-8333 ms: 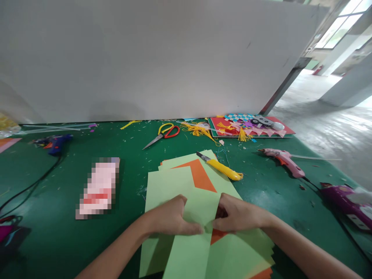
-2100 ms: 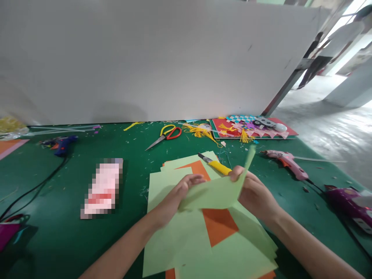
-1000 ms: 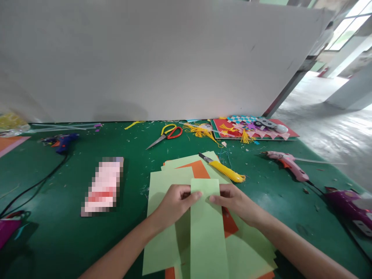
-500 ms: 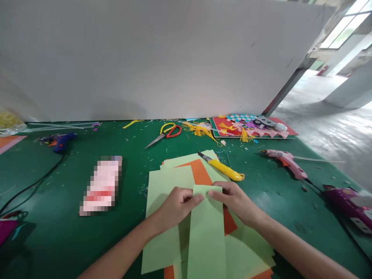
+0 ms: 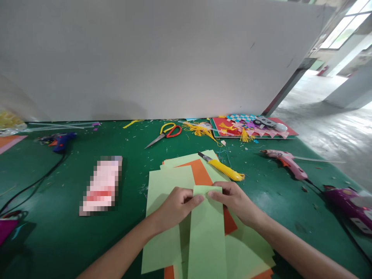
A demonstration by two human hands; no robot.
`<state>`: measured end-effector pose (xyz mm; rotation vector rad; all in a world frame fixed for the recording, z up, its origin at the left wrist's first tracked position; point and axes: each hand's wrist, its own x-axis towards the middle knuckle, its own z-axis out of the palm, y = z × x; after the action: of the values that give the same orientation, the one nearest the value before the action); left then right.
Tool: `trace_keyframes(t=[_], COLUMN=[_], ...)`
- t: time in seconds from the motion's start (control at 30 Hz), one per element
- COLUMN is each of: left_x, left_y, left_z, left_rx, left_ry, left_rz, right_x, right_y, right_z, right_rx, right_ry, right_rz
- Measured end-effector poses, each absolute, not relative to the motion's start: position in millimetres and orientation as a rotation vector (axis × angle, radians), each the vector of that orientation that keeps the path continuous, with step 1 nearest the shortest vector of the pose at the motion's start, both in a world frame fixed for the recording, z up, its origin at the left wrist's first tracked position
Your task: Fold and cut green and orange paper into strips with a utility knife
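Note:
A long strip of light green paper (image 5: 207,232) is held at its far end between both hands. My left hand (image 5: 177,207) pinches its left edge, thumb on top and fingers curled beneath. At the right edge, my right hand (image 5: 235,201) grips it the same way, the two thumbs pointing at each other. Below the strip lie more light green sheets (image 5: 167,186) and orange paper (image 5: 200,172), loosely stacked. A yellow utility knife (image 5: 223,168) with its blade out rests on the stack, just beyond my right hand.
Scissors (image 5: 165,135) with yellow and red handles lie at the back. A pink glue gun (image 5: 286,161) and a purple device (image 5: 350,205) sit on the right, a blue glue gun (image 5: 61,142) on the left. A blurred pink item (image 5: 101,186) is left of the paper. A white panel (image 5: 145,58) rises behind.
Almost nothing differs. Both hands keep their pinch on the green strip, whose far end looks shifted very slightly toward me.

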<state>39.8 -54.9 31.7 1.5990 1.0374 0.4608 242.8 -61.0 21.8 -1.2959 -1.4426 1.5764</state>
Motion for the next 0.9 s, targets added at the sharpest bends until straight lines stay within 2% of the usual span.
trace_keyframes(t=[0.9], left_x=[39.3], left_y=[-54.1], left_z=[33.1], left_rx=[1.577], left_ry=[1.014], left_rz=[0.404], right_x=[241.0], right_y=[-61.1], right_z=[25.5], right_rx=[-1.311], right_ry=[-1.479], right_rz=[1.514])
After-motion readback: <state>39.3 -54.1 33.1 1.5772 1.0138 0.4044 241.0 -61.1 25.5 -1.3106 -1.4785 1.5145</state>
